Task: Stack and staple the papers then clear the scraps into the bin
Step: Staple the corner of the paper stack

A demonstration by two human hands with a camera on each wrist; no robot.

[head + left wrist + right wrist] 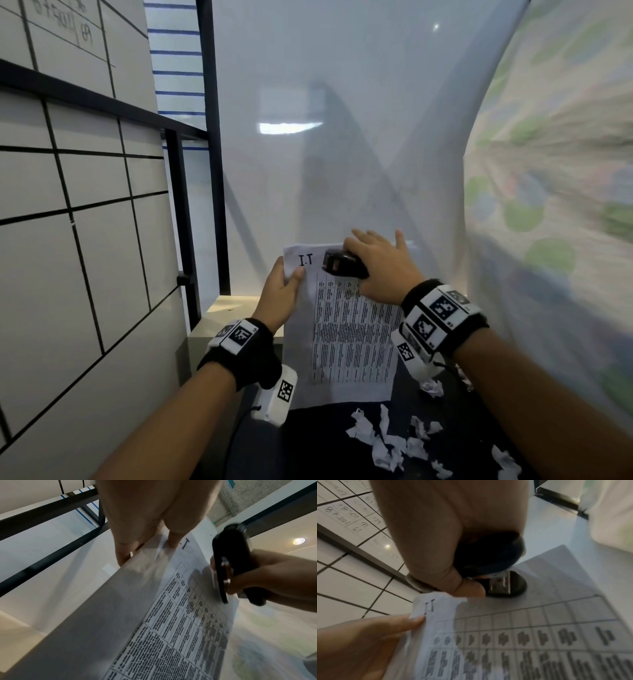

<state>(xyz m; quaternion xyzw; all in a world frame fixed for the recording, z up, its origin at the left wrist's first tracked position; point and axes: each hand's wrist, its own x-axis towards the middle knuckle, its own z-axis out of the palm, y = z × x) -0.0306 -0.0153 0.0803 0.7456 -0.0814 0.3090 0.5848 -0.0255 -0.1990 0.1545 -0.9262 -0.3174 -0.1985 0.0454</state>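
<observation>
A gridded whiteboard stands at the far left beside a black frame. The left hand holds the papers up off the desk, its grip pinching their top left corner by the printed "I.T", thumb on the front. To the right, the right hand grips a black stapler in the palm at the papers' top edge, its outer fingers spread. Below, crumpled paper scraps lie scattered on the dark desk. A patterned cloth fills the right side.
</observation>
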